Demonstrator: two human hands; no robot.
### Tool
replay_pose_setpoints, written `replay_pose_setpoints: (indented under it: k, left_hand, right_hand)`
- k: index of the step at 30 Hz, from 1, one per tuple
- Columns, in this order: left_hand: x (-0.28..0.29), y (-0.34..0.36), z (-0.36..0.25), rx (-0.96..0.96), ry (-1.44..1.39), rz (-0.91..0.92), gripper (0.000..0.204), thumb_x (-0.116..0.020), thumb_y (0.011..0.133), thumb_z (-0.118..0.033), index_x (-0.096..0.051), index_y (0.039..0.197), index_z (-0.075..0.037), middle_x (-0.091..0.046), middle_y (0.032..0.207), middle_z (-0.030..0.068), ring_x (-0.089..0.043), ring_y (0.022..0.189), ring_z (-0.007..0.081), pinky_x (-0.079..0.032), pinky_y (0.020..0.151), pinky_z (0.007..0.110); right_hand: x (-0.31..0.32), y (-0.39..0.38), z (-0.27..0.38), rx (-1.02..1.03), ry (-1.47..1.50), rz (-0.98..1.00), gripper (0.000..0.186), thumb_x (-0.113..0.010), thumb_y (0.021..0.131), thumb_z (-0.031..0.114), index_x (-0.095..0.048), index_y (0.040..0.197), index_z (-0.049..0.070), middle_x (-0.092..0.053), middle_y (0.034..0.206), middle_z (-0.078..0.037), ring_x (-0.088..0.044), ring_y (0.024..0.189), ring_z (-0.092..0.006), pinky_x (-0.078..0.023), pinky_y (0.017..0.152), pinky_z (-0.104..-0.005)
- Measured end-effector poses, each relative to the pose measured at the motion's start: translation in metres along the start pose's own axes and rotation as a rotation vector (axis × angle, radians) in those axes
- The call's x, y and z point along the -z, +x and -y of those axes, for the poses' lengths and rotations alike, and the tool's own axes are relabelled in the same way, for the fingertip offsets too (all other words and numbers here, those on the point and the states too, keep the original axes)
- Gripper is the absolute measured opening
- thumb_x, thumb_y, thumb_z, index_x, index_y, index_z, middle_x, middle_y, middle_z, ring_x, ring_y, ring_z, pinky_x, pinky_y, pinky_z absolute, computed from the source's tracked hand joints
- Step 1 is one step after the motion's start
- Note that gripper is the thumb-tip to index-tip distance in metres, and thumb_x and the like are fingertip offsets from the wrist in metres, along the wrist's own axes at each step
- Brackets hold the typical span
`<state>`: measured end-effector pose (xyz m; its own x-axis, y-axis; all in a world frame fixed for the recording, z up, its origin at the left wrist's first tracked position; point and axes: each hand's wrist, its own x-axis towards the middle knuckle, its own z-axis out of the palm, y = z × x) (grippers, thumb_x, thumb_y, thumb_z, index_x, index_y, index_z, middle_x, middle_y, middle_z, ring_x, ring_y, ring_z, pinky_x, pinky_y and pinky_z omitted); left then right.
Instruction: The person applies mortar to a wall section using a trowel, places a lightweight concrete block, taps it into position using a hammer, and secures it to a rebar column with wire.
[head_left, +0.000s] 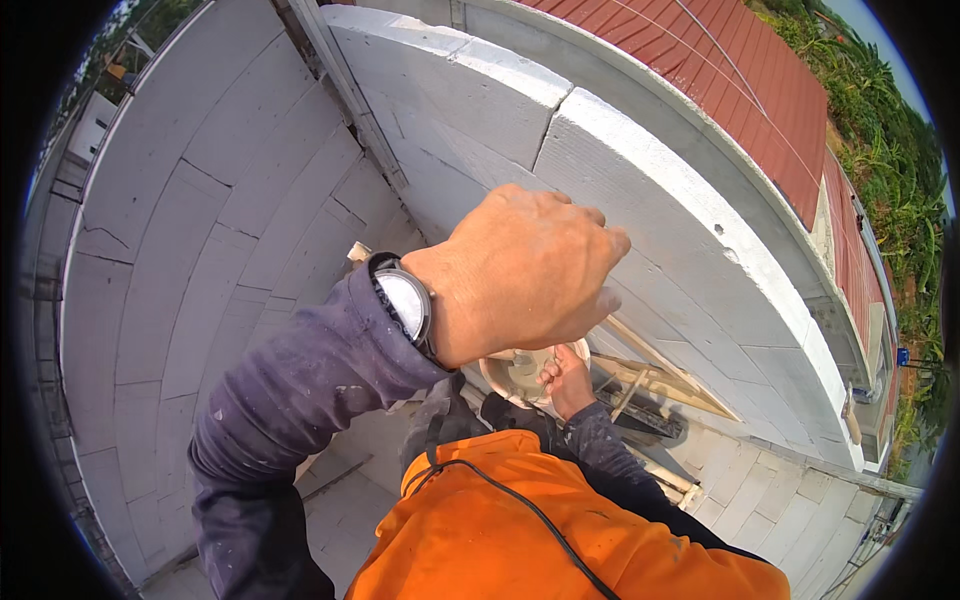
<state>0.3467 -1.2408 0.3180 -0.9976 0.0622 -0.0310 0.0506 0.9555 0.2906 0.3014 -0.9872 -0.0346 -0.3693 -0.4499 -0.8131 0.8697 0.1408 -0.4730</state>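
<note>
My left hand is raised near the top of the block wall, its back toward me. The fingers curl down out of sight, so whatever they hold is hidden. A round watch with a pale face sits on that wrist, at the cuff of a dusty dark sleeve. Lower down, my right hand is closed in a fist by the rim of a pale bucket. What its fingers grip, if anything, is too small to make out. The bucket seems to hold greyish material.
A second tall block wall rises on the left, meeting the first at a corner post. Wooden boards lean at the right wall's foot. Beyond it is a red metal roof with greenery behind. Below is a block-patterned surface.
</note>
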Motion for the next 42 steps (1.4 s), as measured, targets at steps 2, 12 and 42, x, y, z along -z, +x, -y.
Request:
replay_pose_setpoints:
  k: [2,12,42]
  left_hand:
    - [-0.079,-0.052,0.091,0.349,-0.333,-0.223,0.052,-0.065,0.102,-0.034,-0.063,0.143,-0.003,-0.069,0.138,0.0224,-0.070,0.121,0.0362,-0.057,0.103,0.045]
    - [-0.281,-0.115,0.121,0.462,-0.915,-0.020,0.108,-0.086,0.082,-0.049,-0.033,0.166,-0.006,-0.033,0.169,0.0237,-0.032,0.157,0.0387,-0.029,0.129,0.046]
    - [-0.216,-0.118,0.063,0.834,-1.323,-1.243,0.053,-0.070,0.087,-0.003,-0.064,0.140,0.003,-0.070,0.128,0.0055,-0.064,0.115,0.0150,-0.047,0.104,0.029]
  right_hand:
    - [-0.021,-0.039,0.011,-0.024,-0.007,0.067,0.049,-0.052,0.109,0.035,-0.058,0.145,0.003,-0.036,0.071,0.008,-0.040,0.066,-0.0084,-0.037,0.067,-0.0291]
    - [-0.112,-0.123,0.102,0.276,-0.865,0.457,0.050,-0.053,0.101,0.020,-0.062,0.144,-0.003,-0.045,0.075,0.007,-0.041,0.067,-0.0053,-0.034,0.060,-0.0244]
    - [-0.173,-0.061,0.093,0.933,-1.991,0.275,0.051,-0.074,0.084,0.048,-0.081,0.098,0.000,-0.075,0.094,-0.023,-0.072,0.098,-0.0417,-0.056,0.083,-0.0525]
